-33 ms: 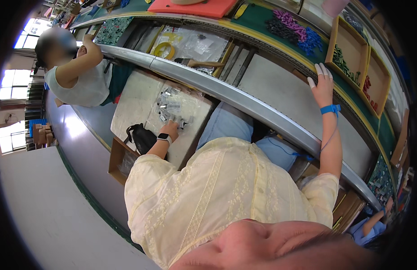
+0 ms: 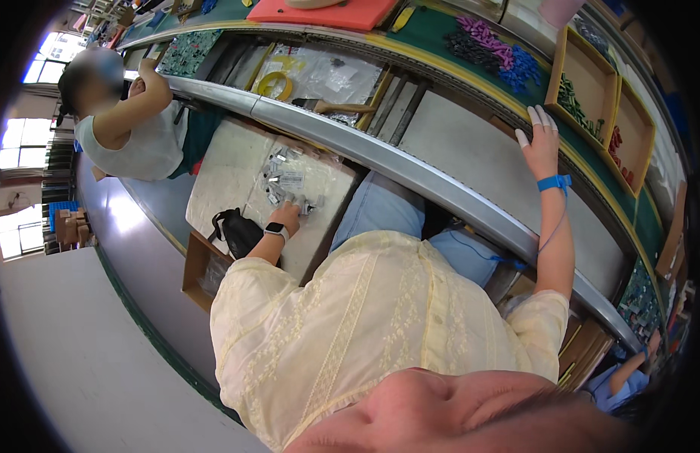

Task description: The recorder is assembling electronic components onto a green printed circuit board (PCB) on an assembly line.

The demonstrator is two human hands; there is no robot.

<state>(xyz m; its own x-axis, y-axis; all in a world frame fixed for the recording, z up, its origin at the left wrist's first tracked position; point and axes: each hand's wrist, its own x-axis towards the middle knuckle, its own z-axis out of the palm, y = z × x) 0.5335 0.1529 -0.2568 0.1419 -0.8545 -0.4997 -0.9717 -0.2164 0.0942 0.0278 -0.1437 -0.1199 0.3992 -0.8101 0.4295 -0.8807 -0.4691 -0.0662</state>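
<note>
My left hand, with a watch on its wrist, reaches into a pile of small silver-grey metal parts. The parts lie on a clear plastic bag on a pale board to my left. Its fingers are stretched out among the nearest parts, tips partly hidden, and no part shows clearly gripped. My right hand rests open at the far rail of the conveyor, fingers spread and white covers on the fingertips. A blue wrist strap with a cord circles that wrist.
A black pouch lies beside my left forearm. A brush and yellow tape roll sit across the metal rail. Purple, black and blue parts lie near cardboard trays. Another person sits at the far left.
</note>
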